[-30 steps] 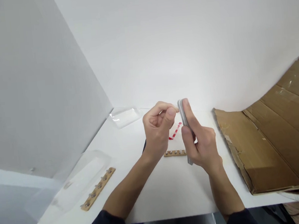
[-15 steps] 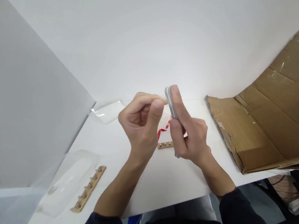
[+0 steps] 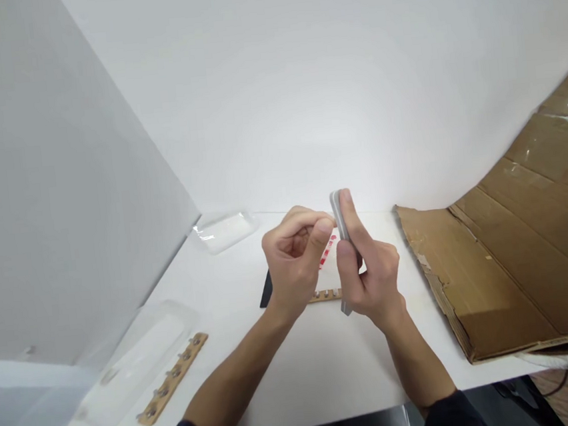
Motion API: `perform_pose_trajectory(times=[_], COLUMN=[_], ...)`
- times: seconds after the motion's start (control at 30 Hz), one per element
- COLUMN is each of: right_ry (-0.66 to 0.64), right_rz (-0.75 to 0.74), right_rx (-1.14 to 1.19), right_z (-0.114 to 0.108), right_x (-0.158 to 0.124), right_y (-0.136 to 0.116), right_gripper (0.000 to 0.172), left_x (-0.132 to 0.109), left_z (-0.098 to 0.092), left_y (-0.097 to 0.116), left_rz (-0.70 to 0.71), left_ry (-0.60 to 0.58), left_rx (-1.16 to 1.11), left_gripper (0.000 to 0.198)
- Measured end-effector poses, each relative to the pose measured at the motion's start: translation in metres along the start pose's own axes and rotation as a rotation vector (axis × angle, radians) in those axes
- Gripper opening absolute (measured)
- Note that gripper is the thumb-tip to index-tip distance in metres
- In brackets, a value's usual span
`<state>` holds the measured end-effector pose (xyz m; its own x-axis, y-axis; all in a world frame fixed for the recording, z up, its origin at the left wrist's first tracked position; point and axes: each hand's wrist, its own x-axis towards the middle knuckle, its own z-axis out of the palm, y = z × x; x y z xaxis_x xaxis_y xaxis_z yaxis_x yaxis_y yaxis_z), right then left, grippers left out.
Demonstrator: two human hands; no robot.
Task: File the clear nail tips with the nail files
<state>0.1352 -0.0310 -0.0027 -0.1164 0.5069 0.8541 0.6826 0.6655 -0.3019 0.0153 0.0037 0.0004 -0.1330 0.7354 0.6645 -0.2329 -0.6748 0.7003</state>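
Sleeves (image 3: 454, 417), both dark, come in lowest, and two bare arms reach up from them to the gray bar (image 3: 336, 209). The right hand (image 3: 373, 271) is curled round the gray bar and has hold of it, with the thumb on one side and the pointing finger straight along its back. The left hand (image 3: 294, 259), on the left of the gray bar, is half curled, with the thumb close to the pointing finger; whether it pinches anything, one cannot tell. Its fingertip is right at the gray bar's flat side, maybe touching. To do this part well, the right hand should hold steady, and the left fingertip should meet the bar lightly. The gray bar stands nearly upright between the hands, long and thin, with a pale line down its edge and a round top; its low end pokes out under the right hand. Left of the bar and closer in lies a wood strip (image 3: 173, 379) with shiny bits, beside a clear tray (image 3: 128, 365). Behind the bar are another wood strip (image 3: 326, 295) and a red and white band (image 3: 328, 251). Brown cardboard (image 3: 513, 251) is well to its right. Far behind it rises a white wall (image 3: 292, 85).
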Motion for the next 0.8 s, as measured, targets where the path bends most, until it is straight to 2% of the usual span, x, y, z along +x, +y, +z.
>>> perform_pose_trajectory(times=[0.13,0.4,0.57,0.67,0.8], right_ry=[0.013,0.111,0.167,0.247,0.336], right_rz=[0.065,-0.122,-0.042,0.006,-0.067], right_rx=[-0.042,0.078,0.050,0.040,0.000], right_z=[0.000,0.015,0.014,0.014,0.016], right_x=[0.001,-0.001,0.001,0.001,-0.001], right_y=[0.001,0.001,0.011,0.019,0.021], right_gripper=[0.054,0.058,0.057,0.057,0.060], left_x=[-0.003,0.006,0.001,0.000,0.003], left_z=[0.006,-0.007,-0.003,0.000,0.000], left_y=[0.000,0.004,-0.001,-0.002,0.000], left_rz=[-0.030,-0.157,-0.184,-0.229,-0.255], left_ry=[-0.040,0.019,-0.066,-0.075,-0.037], left_rx=[-0.024,-0.120,-0.117,-0.158,-0.201], left_gripper=[0.033,0.037,0.028,0.027,0.029])
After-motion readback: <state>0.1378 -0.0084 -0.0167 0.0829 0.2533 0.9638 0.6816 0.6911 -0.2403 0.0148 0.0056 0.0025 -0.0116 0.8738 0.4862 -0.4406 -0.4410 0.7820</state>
